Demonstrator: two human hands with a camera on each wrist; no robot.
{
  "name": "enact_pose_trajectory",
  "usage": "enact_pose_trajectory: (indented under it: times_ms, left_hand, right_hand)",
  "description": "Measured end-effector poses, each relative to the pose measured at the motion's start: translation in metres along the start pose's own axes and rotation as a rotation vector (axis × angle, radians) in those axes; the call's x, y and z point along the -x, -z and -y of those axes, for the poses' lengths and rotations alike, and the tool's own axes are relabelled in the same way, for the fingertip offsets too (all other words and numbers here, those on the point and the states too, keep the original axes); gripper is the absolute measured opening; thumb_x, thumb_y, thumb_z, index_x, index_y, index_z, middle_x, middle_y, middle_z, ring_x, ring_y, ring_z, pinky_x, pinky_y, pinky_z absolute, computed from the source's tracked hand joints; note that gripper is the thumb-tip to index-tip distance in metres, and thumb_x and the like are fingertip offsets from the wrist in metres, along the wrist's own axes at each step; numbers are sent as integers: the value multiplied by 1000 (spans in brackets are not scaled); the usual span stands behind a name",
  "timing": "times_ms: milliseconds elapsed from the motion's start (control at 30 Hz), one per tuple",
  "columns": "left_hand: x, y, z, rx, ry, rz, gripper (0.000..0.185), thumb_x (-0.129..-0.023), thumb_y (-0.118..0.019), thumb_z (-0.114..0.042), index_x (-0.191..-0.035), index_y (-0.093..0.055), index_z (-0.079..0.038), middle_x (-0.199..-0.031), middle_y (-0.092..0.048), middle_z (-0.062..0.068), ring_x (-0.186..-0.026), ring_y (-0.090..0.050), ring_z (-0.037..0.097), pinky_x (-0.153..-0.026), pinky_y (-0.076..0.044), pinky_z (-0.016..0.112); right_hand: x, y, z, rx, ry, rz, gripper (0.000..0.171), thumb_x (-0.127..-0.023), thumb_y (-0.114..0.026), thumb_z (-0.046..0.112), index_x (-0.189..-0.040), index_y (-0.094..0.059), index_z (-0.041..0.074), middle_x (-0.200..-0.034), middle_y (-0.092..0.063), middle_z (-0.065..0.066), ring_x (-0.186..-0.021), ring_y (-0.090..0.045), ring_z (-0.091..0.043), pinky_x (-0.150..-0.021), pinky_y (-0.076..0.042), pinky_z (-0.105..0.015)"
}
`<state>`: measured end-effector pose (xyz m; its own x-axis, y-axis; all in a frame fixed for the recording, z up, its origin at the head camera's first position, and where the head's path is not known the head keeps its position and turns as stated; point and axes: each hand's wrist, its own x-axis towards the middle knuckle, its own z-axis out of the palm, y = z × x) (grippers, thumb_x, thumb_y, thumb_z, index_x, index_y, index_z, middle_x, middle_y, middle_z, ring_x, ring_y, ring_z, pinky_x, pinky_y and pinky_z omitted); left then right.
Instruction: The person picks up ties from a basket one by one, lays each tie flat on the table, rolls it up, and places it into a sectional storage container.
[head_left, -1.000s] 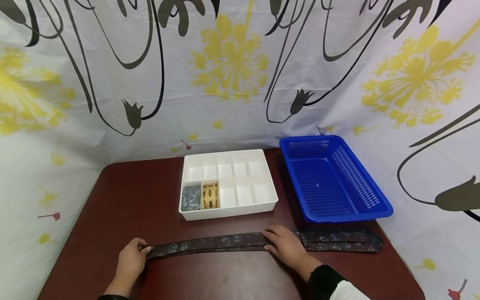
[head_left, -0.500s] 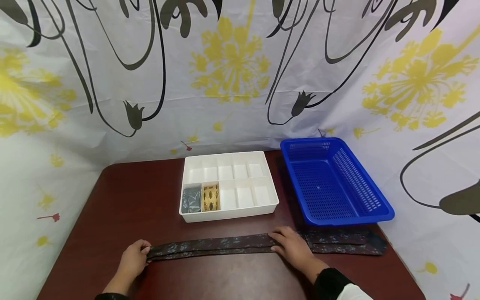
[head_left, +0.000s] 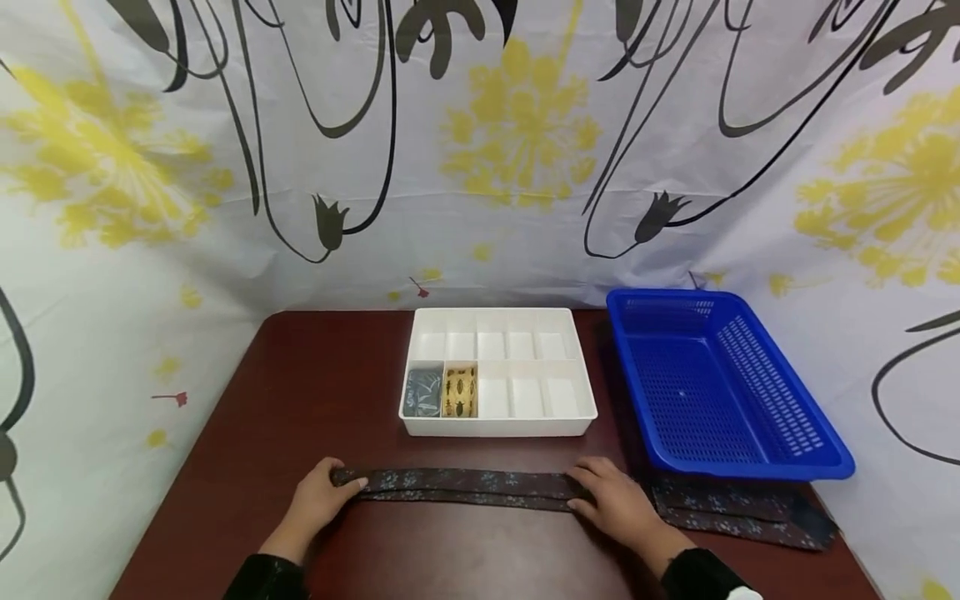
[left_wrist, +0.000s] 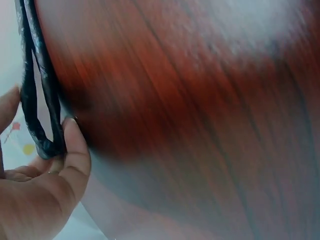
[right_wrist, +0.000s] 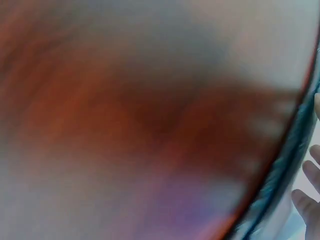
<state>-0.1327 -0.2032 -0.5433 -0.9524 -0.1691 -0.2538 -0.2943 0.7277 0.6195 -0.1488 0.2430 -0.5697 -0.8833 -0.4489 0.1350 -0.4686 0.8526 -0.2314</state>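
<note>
Left hand (head_left: 313,504) has reached further over the tie (head_left: 465,483), thumb now across its upper side, pinching the folded end. Right hand (head_left: 618,508) rests on the cloth strip, thumb and fingertips spread wide at its edges. Across the dark red table (head_left: 465,558) the tie stretches, on past the right hand to just before the blue basket (head_left: 750,472). Behind sits a white tray (head_left: 498,427) with a grey packet (head_left: 423,392) and a yellow patterned piece (head_left: 460,392); beyond, a flowered curtain (head_left: 525,258).

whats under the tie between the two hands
Bare table shows along both edges of the tie there; anything directly beneath is covered, so it can't be seen.
</note>
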Motion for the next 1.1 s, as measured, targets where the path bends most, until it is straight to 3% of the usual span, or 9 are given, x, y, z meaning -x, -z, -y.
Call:
enact_pose_trajectory:
  times_ms: [167,333,567,667,833,1100]
  left_hand:
    - [3,-4,-2,-5,8,-36,54,-84,-72,-18,-121,-48,14,-117,-55,36,-105,-55,48,-83,-46,55]
    - [4,-4,-1,-11,26,-39,52,-85,-72,-16,-121,-48,13,-119,-54,36,-108,-53,50,-83,-47,55]
    - [4,-5,-1,5,34,-66,50,-91,-65,-21,-123,-47,13,-120,-53,37,-107,-53,51,-81,-48,55]
    - [6,-8,-4,18,22,-100,48,-92,-64,-19,-124,-48,13,-121,-53,37,-107,-54,51,-80,-49,54]
    - [6,-10,-9,29,30,-117,46,-91,-64,-15,-126,-48,11,-123,-52,37,-109,-53,50,-81,-49,54]
    - [11,-15,-10,79,61,-174,48,-89,-66,-11,-127,-47,12,-120,-54,37,-109,-53,50,-83,-47,56]
  right_hand:
    - [-20,0,24,-33,84,-17,43,-83,-74,29,-120,-66,9,-118,-62,-8,-110,-58,-24,-87,-51,-42]
    - [-45,-9,60,-61,143,-15,43,-85,-72,31,-120,-66,8,-118,-63,-7,-109,-58,-23,-87,-51,-42]
    - [-72,-27,104,-54,164,119,63,-83,-70,46,-130,-58,5,-124,-59,-10,-114,-54,-26,-98,-44,-41]
    - [-75,-31,112,-40,162,131,59,-82,-72,43,-126,-61,4,-117,-59,-7,-110,-54,-23,-97,-45,-38]
    - [-74,-33,114,-71,171,78,43,-81,-74,33,-115,-67,7,-106,-58,-2,-100,-53,-19,-88,-47,-35]
    - [-74,-34,124,-71,161,55,41,-82,-74,34,-111,-68,7,-104,-58,-1,-97,-52,-19,-86,-47,-34]
